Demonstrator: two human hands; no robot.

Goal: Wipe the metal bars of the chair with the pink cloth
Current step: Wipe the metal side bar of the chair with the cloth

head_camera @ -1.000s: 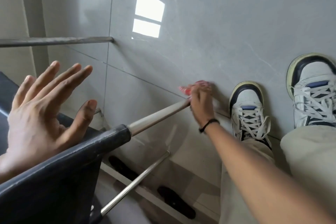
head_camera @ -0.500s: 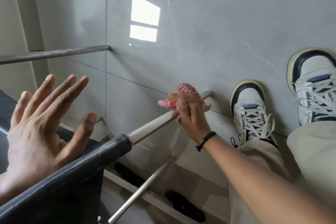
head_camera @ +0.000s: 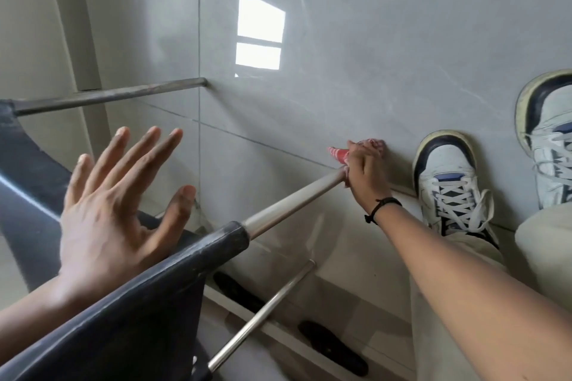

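Fingers spread wide, the left hand (head_camera: 114, 195) hovers empty above the dark chair seat edge (head_camera: 148, 281). From that edge a metal bar (head_camera: 294, 201) slants toward the grey tiled floor (head_camera: 371, 56). At its far end the right hand (head_camera: 365, 170) is clenched around the pink cloth (head_camera: 340, 154), wrapped on the bar. Just right stand two white sneakers (head_camera: 448, 182).

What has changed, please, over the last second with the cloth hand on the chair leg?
The right hand slid the pink cloth up the silver metal chair leg, then back down to its foot. The grip stayed closed; the open left hand stayed raised.
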